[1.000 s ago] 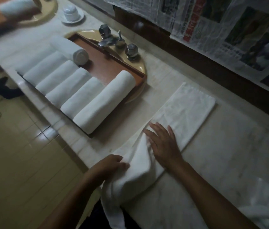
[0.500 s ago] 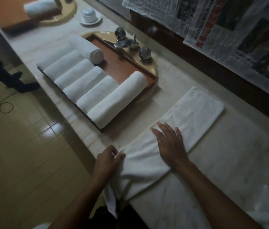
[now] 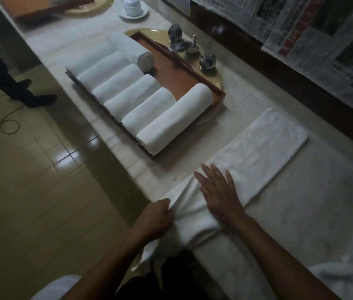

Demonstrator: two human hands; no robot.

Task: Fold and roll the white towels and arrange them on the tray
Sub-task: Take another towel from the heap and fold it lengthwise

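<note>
A long white towel (image 3: 255,148) lies folded lengthwise on the marble counter, its near end hanging over the front edge. My left hand (image 3: 156,217) grips the towel's left edge at the counter's front. My right hand (image 3: 219,191) rests flat on the towel with fingers spread. To the left, a brown wooden tray (image 3: 171,76) holds several rolled white towels (image 3: 149,109) side by side, with one more roll (image 3: 136,50) lying across the far end.
A chrome tap (image 3: 184,44) with two knobs stands behind the tray over a yellow basin. A white lidded cup on a saucer (image 3: 131,6) sits farther back. Loose white towels (image 3: 349,276) lie at lower right. Newspapers cover the wall. A person's legs (image 3: 8,79) and a cable are on the tiled floor.
My left hand has closed tighter on the towel's edge and pulled it inward, bunching the cloth. My right hand stays flat on the towel. The view has shifted left.
</note>
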